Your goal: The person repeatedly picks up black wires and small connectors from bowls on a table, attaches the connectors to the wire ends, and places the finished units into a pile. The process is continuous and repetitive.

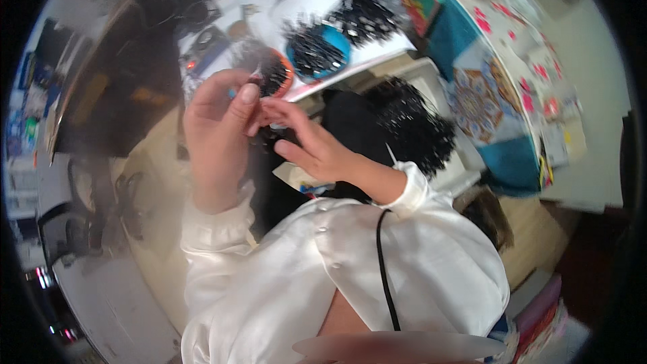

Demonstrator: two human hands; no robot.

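Observation:
My left hand (217, 125) is raised in front of me, thumb and fingers pinched together near a small dark piece that I cannot make out. My right hand (306, 141) meets it from the right, its fingertips touching the left thumb, the other fingers spread. Both wrists wear white sleeves. Just beyond the hands an orange round dish (278, 73) and a blue round dish (318, 50) hold heaps of small black parts on a white tabletop (377, 50).
A white box (431, 87) with a big heap of black parts (411, 125) sits below the tabletop. A patterned teal and white cloth (485, 94) lies to the right. A brown cardboard panel (101, 87) stands at left. A black cord (385, 276) hangs over my sleeve.

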